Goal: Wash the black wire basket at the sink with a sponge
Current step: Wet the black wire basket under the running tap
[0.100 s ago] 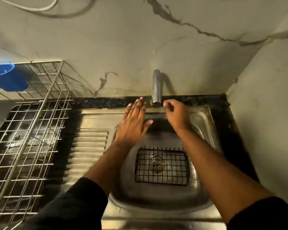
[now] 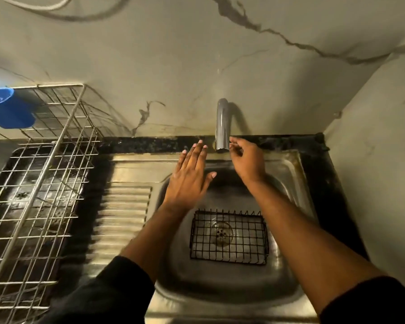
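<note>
Pale marbled wall panels (image 2: 150, 54) with dark veining rise behind your work area, and a dark stone table (image 2: 150, 144) surrounds a stainless steel sink (image 2: 297, 174). Ribbed draining grooves (image 2: 124, 206) are pressed into the steel just left of the basin.

The black wire basket (image 2: 229, 237) lies flat on the basin floor, open side up, directly over the round drain (image 2: 222, 232), which shows through its mesh. Neither of your hands touches it.

Your left hand (image 2: 188, 178) hovers above the rear left part of the basin, palm down, fingers extended and held together, thumb spread to the right. It is released and grasps nothing.

Your right hand (image 2: 247, 160) is raised at the grey tap spout (image 2: 222, 125), just right of its outlet. The fingers are loosely curled with the fingertips right beside the spout; whether they make contact cannot be determined. This hand holds no object.

Both forearms are bare, with dark sleeves (image 2: 108, 291) pushed back toward the elbows.

On the table at your left stands a metal wire dish rack (image 2: 45, 183). A blue plastic container (image 2: 7, 108) hangs at its rear edge.
</note>
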